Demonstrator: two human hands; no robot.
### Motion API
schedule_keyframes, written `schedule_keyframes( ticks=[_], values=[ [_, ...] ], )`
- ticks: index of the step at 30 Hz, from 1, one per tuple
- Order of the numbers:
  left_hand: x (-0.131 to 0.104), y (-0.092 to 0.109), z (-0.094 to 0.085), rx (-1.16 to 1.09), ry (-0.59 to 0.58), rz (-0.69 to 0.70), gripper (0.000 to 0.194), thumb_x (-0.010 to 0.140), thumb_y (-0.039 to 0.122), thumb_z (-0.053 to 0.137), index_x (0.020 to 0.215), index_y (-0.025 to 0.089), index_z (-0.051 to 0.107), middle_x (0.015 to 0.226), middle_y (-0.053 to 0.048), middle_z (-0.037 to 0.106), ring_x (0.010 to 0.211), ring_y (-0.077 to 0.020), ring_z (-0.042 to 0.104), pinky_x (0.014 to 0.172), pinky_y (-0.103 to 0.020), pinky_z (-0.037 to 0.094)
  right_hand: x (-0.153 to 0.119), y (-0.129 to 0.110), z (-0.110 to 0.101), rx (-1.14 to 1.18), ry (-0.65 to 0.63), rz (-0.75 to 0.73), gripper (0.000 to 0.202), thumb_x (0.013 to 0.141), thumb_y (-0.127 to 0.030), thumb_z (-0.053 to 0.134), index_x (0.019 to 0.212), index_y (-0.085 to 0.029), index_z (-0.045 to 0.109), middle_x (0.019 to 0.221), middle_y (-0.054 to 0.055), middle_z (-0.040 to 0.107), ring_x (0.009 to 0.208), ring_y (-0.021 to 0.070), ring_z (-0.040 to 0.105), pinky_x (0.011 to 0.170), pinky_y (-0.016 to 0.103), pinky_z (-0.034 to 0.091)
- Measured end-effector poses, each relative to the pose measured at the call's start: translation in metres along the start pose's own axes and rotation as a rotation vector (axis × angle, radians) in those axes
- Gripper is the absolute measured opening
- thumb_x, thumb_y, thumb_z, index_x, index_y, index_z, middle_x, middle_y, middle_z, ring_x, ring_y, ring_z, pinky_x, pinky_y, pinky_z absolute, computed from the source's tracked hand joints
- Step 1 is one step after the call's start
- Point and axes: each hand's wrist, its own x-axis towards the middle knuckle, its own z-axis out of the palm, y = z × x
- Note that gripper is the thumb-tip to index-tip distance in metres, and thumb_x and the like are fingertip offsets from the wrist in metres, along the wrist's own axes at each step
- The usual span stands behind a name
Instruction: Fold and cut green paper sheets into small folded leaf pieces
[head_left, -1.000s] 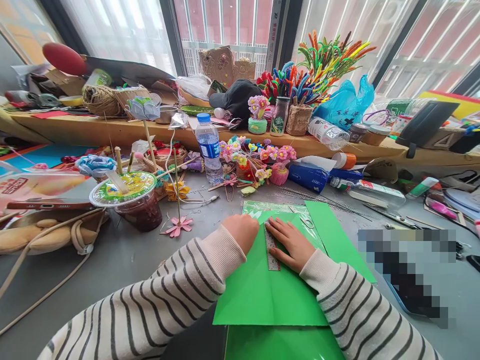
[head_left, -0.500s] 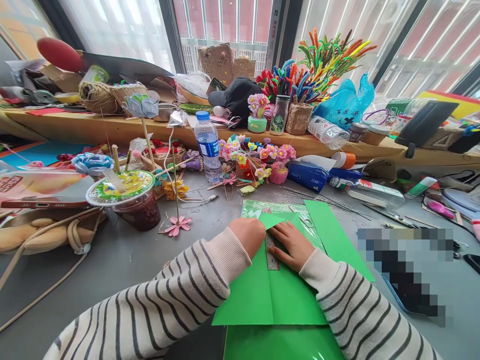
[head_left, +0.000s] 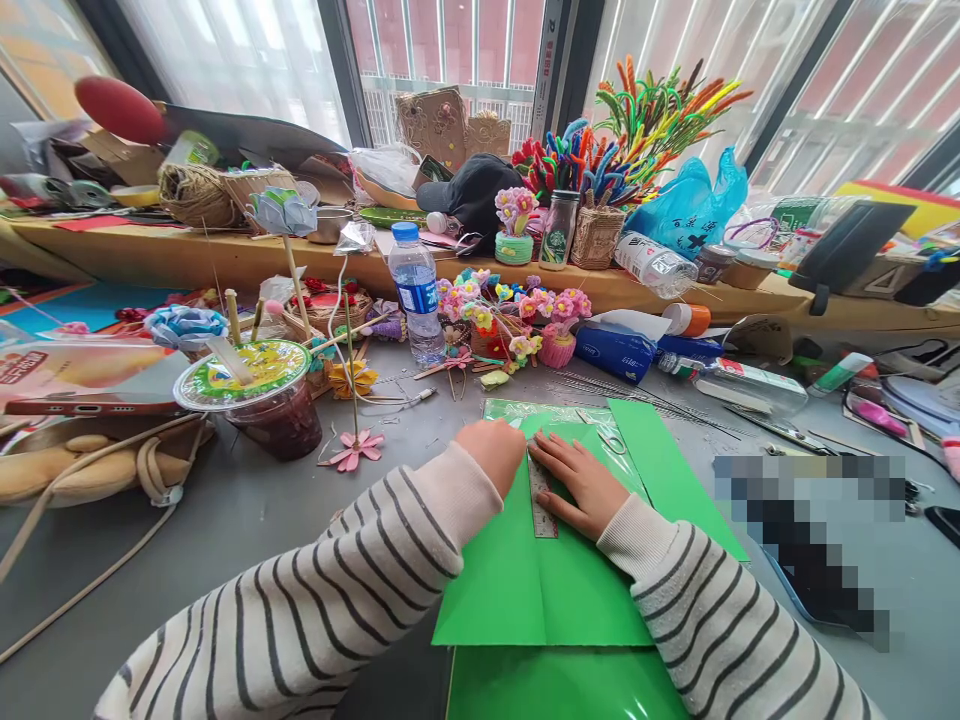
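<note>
We judge the step in hand to be working the green sheet (head_left: 499, 595) along a straight line, with the ruler (head_left: 545, 522) as the guide. The sheet lies in the middle of the table (head_left: 247, 510), with its near edge over a glossy packet (head_left: 566, 687), and a separate green strip (head_left: 679, 485) runs along its right side. The ruler rests on the sheet, nearer its far end, with its bare end pointing towards the sheet's near edge. Our right hand (head_left: 581, 485) is spread flat, fingers reaching over the ruler, palm down on the paper. Our left hand (head_left: 491, 458) is curled into a closed fist just beside the ruler's far end; its fingertips are turned away from us, so we cannot tell whether it pinches paper or a small tool. As we read it, the next move calls for firm, even pressure from the right hand so the ruler does not slip, while the left follows the ruler's edge slowly towards the sheet's near edge. The cup (head_left: 279, 425), towards the table's left edge, sits well apart from the paper.
</note>
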Motion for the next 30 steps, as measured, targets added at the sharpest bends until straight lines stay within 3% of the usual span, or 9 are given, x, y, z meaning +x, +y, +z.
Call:
schedule_keyframes(
  ticks=[3,9,18,30],
  values=[
    [0.012,-0.014,-0.006,0.09,0.069,-0.032,0.022,0.072,0.021,0.041,0.078,0.012,0.06,0.075,-0.014,0.061,0.073,-0.0265,0.057,0.059,-0.034,0.044,0.0,0.001,0.0,-0.007,-0.013,0.003,0.056,0.076,-0.045,0.031,0.124,-0.016,0.024,0.13,0.007,0.023,0.118,0.0229,0.018,0.093,0.046,0.019],
    [0.029,-0.031,-0.007,0.116,0.08,-0.097,0.024,0.07,0.027,0.043,0.079,0.014,0.061,0.078,-0.013,0.061,0.076,-0.0262,0.057,0.06,-0.031,0.044,0.0,-0.001,-0.001,-0.024,-0.024,0.016,0.056,0.077,-0.045,0.03,0.124,-0.016,0.025,0.13,0.006,0.022,0.119,0.0212,0.017,0.095,0.044,0.018],
    [0.02,-0.016,0.0,0.139,0.116,0.138,0.026,0.074,0.017,0.036,0.076,0.014,0.062,0.075,-0.012,0.062,0.071,-0.0265,0.057,0.057,-0.034,0.043,0.0,-0.001,-0.002,0.011,-0.02,0.007,0.056,0.076,-0.044,0.032,0.124,-0.017,0.024,0.13,0.007,0.022,0.118,0.0232,0.018,0.093,0.046,0.019],
    [0.013,-0.003,0.002,0.121,0.115,0.196,0.025,0.075,0.015,0.035,0.078,0.014,0.06,0.075,-0.01,0.062,0.071,-0.0258,0.058,0.057,-0.033,0.044,0.0,-0.001,-0.002,0.016,-0.027,0.023,0.056,0.076,-0.044,0.034,0.124,-0.016,0.025,0.128,0.009,0.026,0.118,0.0236,0.019,0.094,0.046,0.019]
  ],
)
